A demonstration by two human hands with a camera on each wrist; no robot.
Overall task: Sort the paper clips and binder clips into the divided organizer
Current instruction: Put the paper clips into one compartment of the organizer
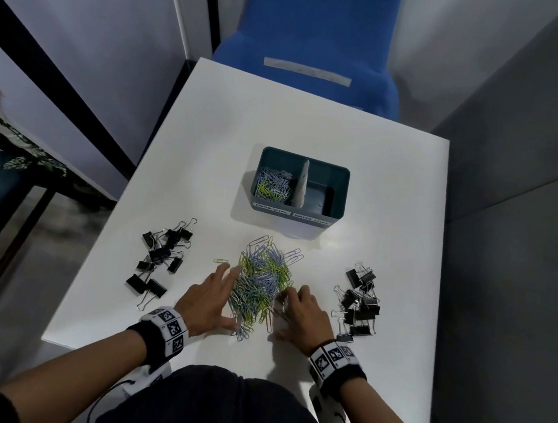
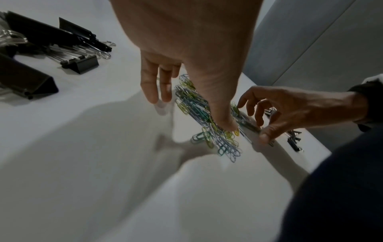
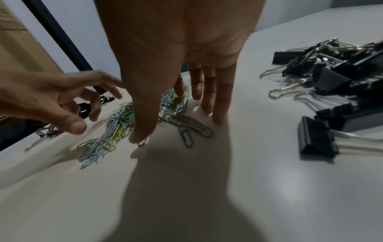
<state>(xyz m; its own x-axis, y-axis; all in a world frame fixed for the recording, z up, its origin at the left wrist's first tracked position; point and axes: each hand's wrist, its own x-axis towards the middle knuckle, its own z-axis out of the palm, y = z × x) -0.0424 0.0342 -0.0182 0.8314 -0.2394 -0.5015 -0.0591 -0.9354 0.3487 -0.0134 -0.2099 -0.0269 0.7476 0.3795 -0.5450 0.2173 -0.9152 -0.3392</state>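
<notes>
Paper clips, thin wire ones coated in pale blue, yellow-green and white, lie in a dense heap [image 1: 262, 287] on the white counter [image 1: 393, 195], near its front edge and directly before the person. A first batch of the same clips [image 1: 273, 184] already fills the left compartment of the dark teal rectangular plastic organizer [image 1: 340, 190], which stands farther back on the counter, well apart from the heap. A pale upright divider [image 1: 302, 184] splits the box, and small white labels on its front wall mark one side for paper clips and the other for binder clips. The right compartment looks empty.

None of the black binder clips with silver wire handles appears sorted. One scatter [image 1: 161, 261] lies to the left of the heap, another cluster [image 1: 361, 301] to its right, both on the bare counter.

The left hand [image 1: 210, 295] rests at the heap's left flank, fingers extended and loosely spread, thumb tip touching the clips, holding nothing. The right hand [image 1: 305, 312] is at the right flank, fingers loosely bent toward the pile with their tips on or just above the counter; it grips nothing that I can make out. A few stray clips [image 3: 187, 126] lie under its fingers.

By my reading, the job is early to midway: part of the paper clips is in, the larger heap is being gathered between both hands for the next scoop, and the binder clips remain entirely to be done.
</notes>
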